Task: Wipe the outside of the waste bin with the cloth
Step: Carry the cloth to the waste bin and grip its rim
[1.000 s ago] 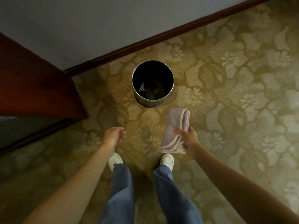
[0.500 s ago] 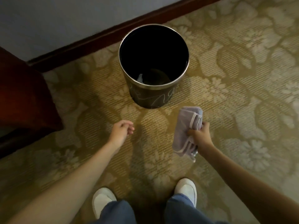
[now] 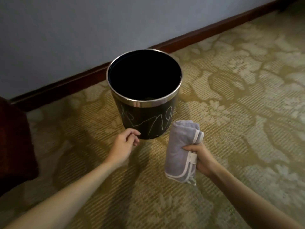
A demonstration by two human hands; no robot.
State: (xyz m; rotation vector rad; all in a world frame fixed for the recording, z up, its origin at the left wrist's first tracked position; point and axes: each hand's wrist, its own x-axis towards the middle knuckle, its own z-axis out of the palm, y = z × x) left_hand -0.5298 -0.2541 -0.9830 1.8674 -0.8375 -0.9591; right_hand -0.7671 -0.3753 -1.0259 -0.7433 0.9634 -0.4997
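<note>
The right hand (image 3: 202, 158) is closed around a folded pale cloth (image 3: 180, 151) with white edging, gripping it at its side so both ends stick out. The left hand (image 3: 124, 142) is empty, fingers loosely curled, its fingertips just at the lower wall of the waste bin (image 3: 146, 119) (touching or not, I cannot tell). The black bin, silver-rimmed and scribbled with white lines, stands upright on the patterned carpet (image 3: 231, 100), near the dark baseboard (image 3: 66, 86) and grey wall (image 3: 82, 30).

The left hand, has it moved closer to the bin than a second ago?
Yes. The left hand has closed in on the bin; its fingertips now sit right at the bin's lower wall, though contact is unclear.
</note>
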